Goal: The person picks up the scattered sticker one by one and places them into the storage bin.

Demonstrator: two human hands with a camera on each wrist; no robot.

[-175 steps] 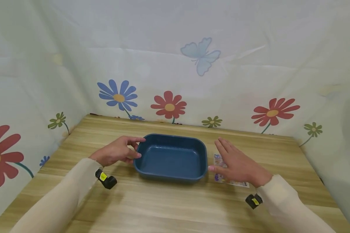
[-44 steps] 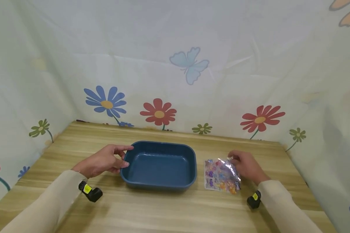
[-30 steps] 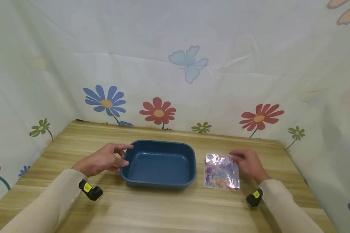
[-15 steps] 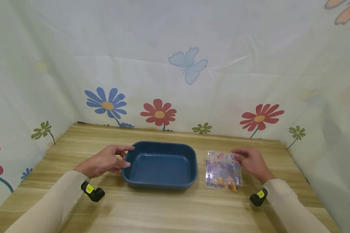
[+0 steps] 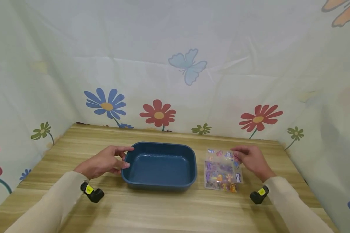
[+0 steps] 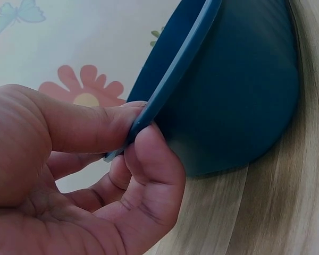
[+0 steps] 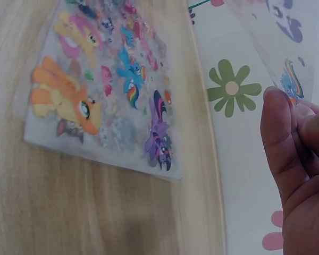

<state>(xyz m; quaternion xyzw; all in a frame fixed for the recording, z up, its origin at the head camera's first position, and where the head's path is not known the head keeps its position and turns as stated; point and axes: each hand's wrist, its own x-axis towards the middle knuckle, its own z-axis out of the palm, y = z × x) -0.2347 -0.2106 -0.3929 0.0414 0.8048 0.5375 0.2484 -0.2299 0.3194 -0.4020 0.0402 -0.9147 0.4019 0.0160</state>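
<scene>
A dark blue rectangular plastic basin (image 5: 160,185) sits mid-table in the head view. My left hand (image 5: 105,161) pinches its left rim between thumb and fingers, as the left wrist view shows on the basin rim (image 6: 170,74). To the right of the basin lie clear sticker sheets (image 5: 220,186) printed with colourful cartoon ponies; how many are stacked cannot be told. My right hand (image 5: 252,160) pinches a see-through sticker sheet (image 5: 220,154) by its right side, raised over the ones on the table. In the right wrist view, that sheet (image 7: 300,58) hangs apart from the lying sheets (image 7: 111,95).
The wood-grain table (image 5: 166,210) runs back to a pale curtain (image 5: 128,71) printed with flowers and butterflies, which also encloses both sides. A small black camera is strapped to each wrist.
Earlier, my right hand was spread flat above the sheets. It has since pinched a sheet and lifted it off those below. My left hand has stayed on the basin's rim.
</scene>
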